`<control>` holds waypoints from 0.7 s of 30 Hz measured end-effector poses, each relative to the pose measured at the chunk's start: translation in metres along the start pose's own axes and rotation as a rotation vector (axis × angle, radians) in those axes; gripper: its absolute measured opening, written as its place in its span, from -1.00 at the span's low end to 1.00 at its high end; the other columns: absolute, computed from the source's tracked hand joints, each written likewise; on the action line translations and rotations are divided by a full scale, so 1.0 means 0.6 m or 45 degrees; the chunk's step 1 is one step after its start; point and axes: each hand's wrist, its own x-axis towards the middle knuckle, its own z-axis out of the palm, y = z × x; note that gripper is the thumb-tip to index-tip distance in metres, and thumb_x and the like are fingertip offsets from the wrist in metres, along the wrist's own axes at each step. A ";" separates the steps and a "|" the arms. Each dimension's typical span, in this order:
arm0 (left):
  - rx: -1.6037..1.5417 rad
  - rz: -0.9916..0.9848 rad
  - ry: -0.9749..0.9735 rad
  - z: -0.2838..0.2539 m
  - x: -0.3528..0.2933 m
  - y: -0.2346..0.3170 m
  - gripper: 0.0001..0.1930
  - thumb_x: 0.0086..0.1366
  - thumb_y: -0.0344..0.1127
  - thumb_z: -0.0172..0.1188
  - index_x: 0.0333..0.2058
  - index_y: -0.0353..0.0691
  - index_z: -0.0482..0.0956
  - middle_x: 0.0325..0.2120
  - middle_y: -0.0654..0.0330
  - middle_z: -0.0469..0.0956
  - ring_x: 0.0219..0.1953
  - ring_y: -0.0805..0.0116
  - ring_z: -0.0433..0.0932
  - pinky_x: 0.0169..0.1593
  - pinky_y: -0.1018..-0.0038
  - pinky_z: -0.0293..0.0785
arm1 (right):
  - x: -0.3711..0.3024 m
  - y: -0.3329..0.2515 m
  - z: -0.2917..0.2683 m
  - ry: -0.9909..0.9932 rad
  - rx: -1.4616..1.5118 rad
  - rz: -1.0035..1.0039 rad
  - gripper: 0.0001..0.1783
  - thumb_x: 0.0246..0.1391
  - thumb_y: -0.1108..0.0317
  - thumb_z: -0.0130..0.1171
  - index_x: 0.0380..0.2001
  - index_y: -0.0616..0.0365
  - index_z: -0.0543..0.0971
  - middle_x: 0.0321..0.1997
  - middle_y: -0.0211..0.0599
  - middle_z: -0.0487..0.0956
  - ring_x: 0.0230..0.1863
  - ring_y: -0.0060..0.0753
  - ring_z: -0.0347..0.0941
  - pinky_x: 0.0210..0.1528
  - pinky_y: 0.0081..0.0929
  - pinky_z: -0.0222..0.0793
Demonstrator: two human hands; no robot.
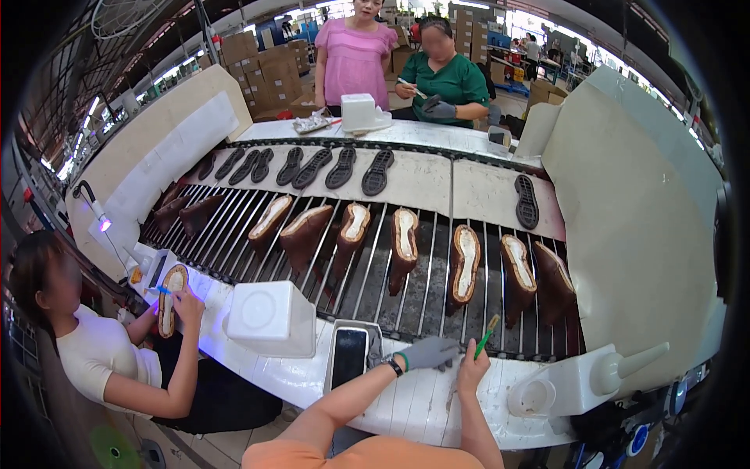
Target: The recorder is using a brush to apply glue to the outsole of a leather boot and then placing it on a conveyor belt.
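Observation:
My right hand point(472, 374), bare, is closed around a green-handled brush point(485, 339) with its bristle end pointing up. Beside it, my left hand point(426, 353) wears a grey glove; its fingers stretch toward the right hand and nothing shows in them. Both hands are over the near white ledge point(406, 399) of a conveyor. Just beyond them, a brown boot upper point(466, 266) lies bottom up on the metal rods, its pale underside showing. Several similar uppers, such as one boot upper point(519, 266) to the right, rest along the rods.
Black outsoles point(379, 173) line the far cream strip. A white box point(269, 316) and a grey tray point(375, 344) stand left of my hands; a white nozzled bottle point(598, 383) stands right. One co-worker point(117, 352) brushes an upper at left; two people are across the conveyor.

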 end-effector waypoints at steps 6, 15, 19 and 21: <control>0.898 0.905 0.701 -0.030 -0.088 0.200 -0.80 0.04 -0.48 0.08 -0.31 -0.11 0.53 -0.43 0.24 0.49 -0.29 0.21 0.51 -0.29 0.36 0.45 | 0.002 -0.004 -0.006 0.079 -0.034 -0.075 -0.62 0.21 0.27 0.10 -0.61 0.30 0.39 -0.75 -0.48 0.18 -0.64 -0.66 0.02 -0.63 -0.46 -0.04; 1.077 1.778 1.034 0.005 -0.268 0.512 -0.88 -0.20 -0.22 0.17 -0.68 -0.04 0.41 -0.68 0.34 0.26 -0.56 0.40 0.36 -0.60 0.49 0.21 | -0.008 0.006 -0.006 0.012 0.045 -0.326 -0.62 0.21 0.28 0.10 -0.63 0.30 0.39 -0.74 -0.51 0.18 -0.62 -0.67 0.03 -0.61 -0.48 -0.03; 0.921 1.586 1.264 0.029 -0.289 0.508 -0.90 -0.18 -0.27 0.17 -0.68 -0.08 0.43 -0.64 0.29 0.33 -0.51 0.39 0.40 -0.54 0.51 0.27 | -0.005 -0.015 -0.009 0.014 0.013 -0.242 -0.59 0.21 0.27 0.10 -0.66 0.28 0.35 -0.74 -0.52 0.16 -0.62 -0.66 0.01 -0.61 -0.48 -0.06; 0.822 1.499 1.357 0.038 -0.292 0.500 -0.91 -0.17 -0.30 0.18 -0.67 -0.09 0.44 -0.61 0.27 0.37 -0.49 0.39 0.42 -0.50 0.52 0.29 | -0.002 -0.021 -0.014 0.039 -0.017 -0.199 -0.57 0.21 0.27 0.10 -0.67 0.27 0.33 -0.74 -0.52 0.16 -0.62 -0.66 -0.01 -0.61 -0.47 -0.07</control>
